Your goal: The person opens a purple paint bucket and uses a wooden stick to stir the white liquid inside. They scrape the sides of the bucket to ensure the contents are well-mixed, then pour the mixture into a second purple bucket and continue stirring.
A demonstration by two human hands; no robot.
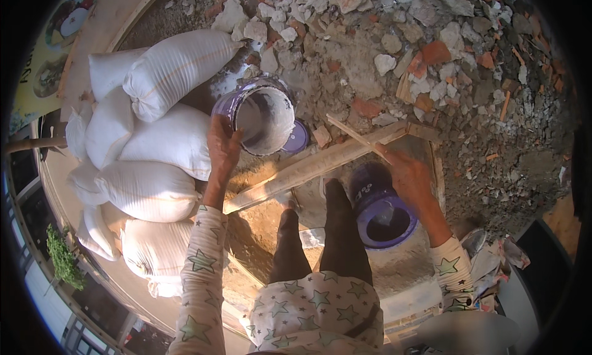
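My left hand [225, 142] grips the side of a purple bucket [259, 114], tilted so its interior coated in pale residue shows. A round purple lid [297, 135] lies just behind it. My right hand [402, 170] holds a thin wooden stick [351, 130] that points up and left, toward the bucket but apart from it. Below the stick a second purple bucket [370, 182] stands beside my right leg, with a dark opening. A long wooden plank [290, 173] runs diagonally between my two hands.
Several white woven sacks [154, 188] are piled at the left. Broken brick and plaster rubble [444, 53] covers the ground at the top and right. A printed board [43, 53] is at the upper left, a small green plant [68, 262] at the lower left, and crumpled debris [487, 256] at the lower right.
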